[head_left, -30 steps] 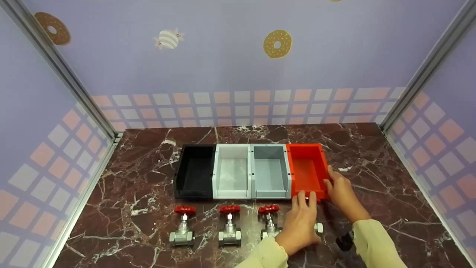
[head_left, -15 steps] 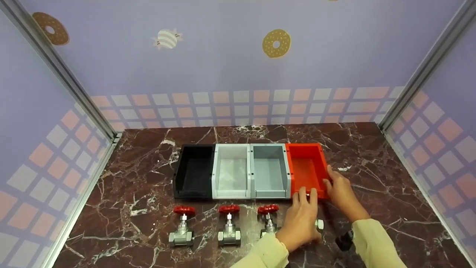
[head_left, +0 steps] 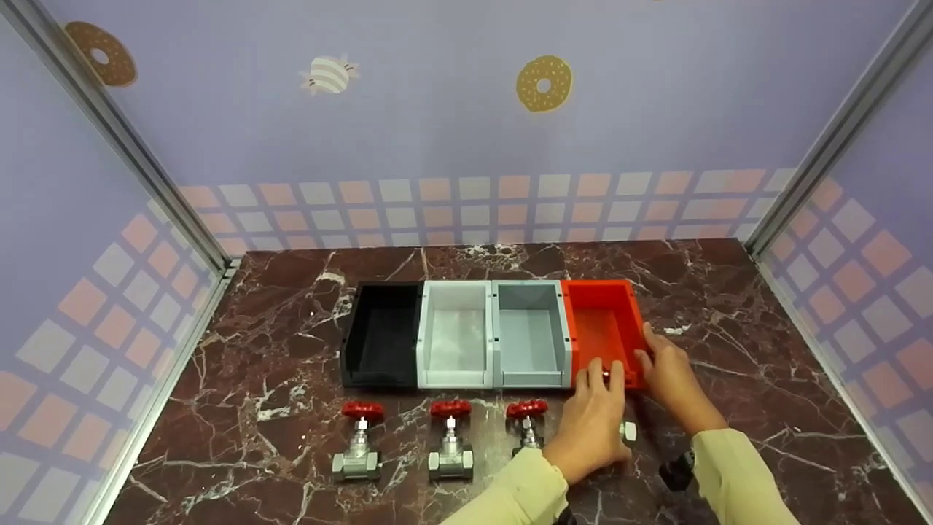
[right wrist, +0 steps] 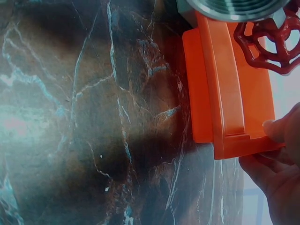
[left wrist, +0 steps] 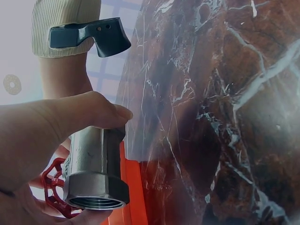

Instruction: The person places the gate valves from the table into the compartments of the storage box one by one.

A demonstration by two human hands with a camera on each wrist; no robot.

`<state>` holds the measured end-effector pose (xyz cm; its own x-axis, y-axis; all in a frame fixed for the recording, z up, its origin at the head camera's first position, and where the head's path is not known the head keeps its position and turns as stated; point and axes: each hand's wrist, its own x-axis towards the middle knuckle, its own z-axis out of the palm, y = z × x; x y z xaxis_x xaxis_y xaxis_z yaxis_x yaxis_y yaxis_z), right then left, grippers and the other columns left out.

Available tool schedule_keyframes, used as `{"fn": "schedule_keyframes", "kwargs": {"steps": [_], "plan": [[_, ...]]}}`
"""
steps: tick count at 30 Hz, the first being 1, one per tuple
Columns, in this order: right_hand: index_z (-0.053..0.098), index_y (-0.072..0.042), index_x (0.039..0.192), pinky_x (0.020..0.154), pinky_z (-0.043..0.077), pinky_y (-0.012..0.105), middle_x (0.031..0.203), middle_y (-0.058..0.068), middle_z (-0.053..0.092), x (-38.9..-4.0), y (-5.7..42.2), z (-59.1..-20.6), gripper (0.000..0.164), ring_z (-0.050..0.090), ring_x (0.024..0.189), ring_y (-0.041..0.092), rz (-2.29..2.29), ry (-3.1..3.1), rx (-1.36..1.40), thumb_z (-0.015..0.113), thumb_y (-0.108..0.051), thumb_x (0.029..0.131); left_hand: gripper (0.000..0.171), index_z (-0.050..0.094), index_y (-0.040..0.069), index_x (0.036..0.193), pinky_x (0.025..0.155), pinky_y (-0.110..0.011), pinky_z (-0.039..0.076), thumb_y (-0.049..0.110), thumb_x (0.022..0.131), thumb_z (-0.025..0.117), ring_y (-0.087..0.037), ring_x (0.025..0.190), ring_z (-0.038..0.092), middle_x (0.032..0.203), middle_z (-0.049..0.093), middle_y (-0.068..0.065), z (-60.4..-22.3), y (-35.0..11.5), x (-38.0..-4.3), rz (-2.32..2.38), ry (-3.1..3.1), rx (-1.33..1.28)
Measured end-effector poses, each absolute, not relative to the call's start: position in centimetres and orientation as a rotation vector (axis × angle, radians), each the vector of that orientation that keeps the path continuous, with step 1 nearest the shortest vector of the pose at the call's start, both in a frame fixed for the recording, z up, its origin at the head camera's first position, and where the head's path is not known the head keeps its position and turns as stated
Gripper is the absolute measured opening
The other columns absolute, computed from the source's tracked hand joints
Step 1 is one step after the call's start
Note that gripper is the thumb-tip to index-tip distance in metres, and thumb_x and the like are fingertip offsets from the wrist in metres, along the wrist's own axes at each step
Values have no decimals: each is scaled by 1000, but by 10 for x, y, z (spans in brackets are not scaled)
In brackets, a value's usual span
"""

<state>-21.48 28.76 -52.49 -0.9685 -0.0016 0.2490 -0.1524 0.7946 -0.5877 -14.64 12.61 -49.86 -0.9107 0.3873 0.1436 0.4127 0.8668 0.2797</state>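
My left hand (head_left: pixel 592 426) grips a metal gate valve (left wrist: pixel 96 161) with a red handwheel (right wrist: pixel 272 44). In the head view that hand hides most of the valve; one hex end shows at its right. The handwheel is over the front of the orange bin (head_left: pixel 599 321), above the front lip in the right wrist view. My right hand (head_left: pixel 670 372) pinches the bin's right wall near the front corner, thumb inside and fingers outside. Three similar valves stand in a row before the bins: the left (head_left: pixel 357 445), the middle (head_left: pixel 450 445) and one partly behind my left sleeve (head_left: pixel 526 419).
Side by side with the orange bin are a grey bin (head_left: pixel 528 335), a white bin (head_left: pixel 455 335) and a black bin (head_left: pixel 383 335). They stand on a dark red marbled tabletop (head_left: pixel 277 350). Patterned walls (head_left: pixel 452 131) enclose the back and sides.
My left hand has moved slightly forward with the valve, bringing the handwheel farther over the orange bin's front. My right hand stays on the bin's wall.
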Motion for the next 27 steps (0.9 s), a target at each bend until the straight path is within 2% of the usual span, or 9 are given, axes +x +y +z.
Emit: {"fn": "schedule_keyframes", "kwargs": {"steps": [11,22,27], "plan": [[44,15,135,88,49,57,117,34,60,-215,288,-524,48,62,103,46,893,-2713,150,59,3,90,119,32,14,141,78,-26,56,46,45,95,-23,118,50,135,40,-9,-497,129,-152,-445,-2937,-643],[40,13,138,89,49,57,121,33,58,-213,288,-524,51,60,105,47,918,-2739,159,58,3,92,117,32,15,139,73,-28,57,44,45,95,-23,119,49,133,41,-9,-497,129,-158,-468,-2915,-620],[43,13,136,87,49,57,116,33,60,-212,288,-525,49,62,102,46,924,-2720,165,59,4,90,120,31,14,141,77,-28,56,45,45,95,-24,120,49,135,41,-10,-495,129,-161,-456,-2924,-617]]}}
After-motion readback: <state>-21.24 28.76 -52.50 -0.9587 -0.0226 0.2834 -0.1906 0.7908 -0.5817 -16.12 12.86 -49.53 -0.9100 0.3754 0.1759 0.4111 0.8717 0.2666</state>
